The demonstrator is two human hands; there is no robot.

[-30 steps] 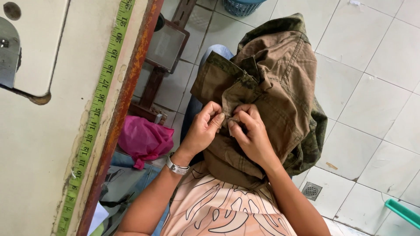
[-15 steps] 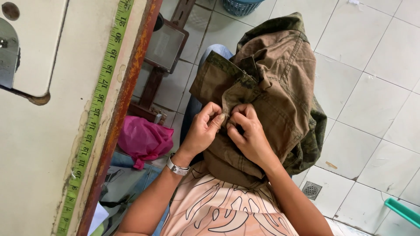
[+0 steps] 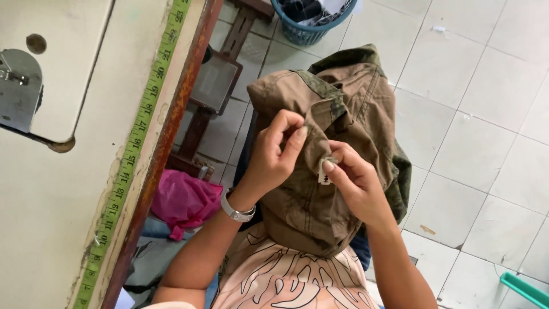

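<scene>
An olive-brown garment [image 3: 343, 114] with green camouflage lining lies bunched over my lap. My left hand [image 3: 274, 154], with a silver watch on its wrist, pinches a fold of the fabric near the garment's middle. My right hand [image 3: 354, 180] grips the same fold from the other side, and its fingertips hold a small white razor blade [image 3: 324, 177] against the cloth. Both hands nearly touch each other.
A sewing table [image 3: 68, 189] with a green-yellow measuring tape [image 3: 134, 149] along its rusty edge fills the left. A treadle pedal [image 3: 214, 86] and pink cloth [image 3: 183, 200] lie under it. A blue basket [image 3: 309, 23] stands at the top, on a white tiled floor.
The view has tilted down a little and the garment sits lower in it. My hands have spread slightly along the fold, and the small white blade now shows at my right fingertips.
</scene>
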